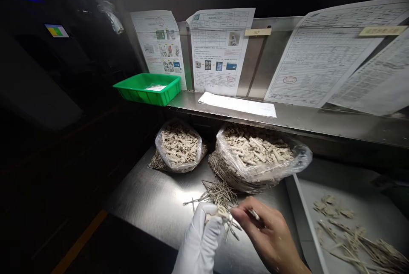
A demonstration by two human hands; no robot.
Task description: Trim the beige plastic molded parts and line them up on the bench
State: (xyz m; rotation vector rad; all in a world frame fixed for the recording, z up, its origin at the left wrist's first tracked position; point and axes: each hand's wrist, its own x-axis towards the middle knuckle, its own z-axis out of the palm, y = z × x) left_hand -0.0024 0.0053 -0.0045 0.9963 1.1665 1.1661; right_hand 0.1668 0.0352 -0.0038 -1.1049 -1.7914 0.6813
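Dark surroundings, glare on metal table (143, 188), right hand (271, 235) blurred.

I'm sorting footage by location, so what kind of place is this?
Probably a factory workstation: instruction sheets above a metal bench, open bags of small beige parts, and a gloved left hand.

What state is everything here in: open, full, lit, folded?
Left hand: gloved, pinching a beige piece
Right hand: bare, curled around a thin piece
Smaller bag: open, full
Larger bag: open, full
Green bin: open, partly filled
Gray tray: open, holding parts
White paper: folded, lying flat
Screen: lit
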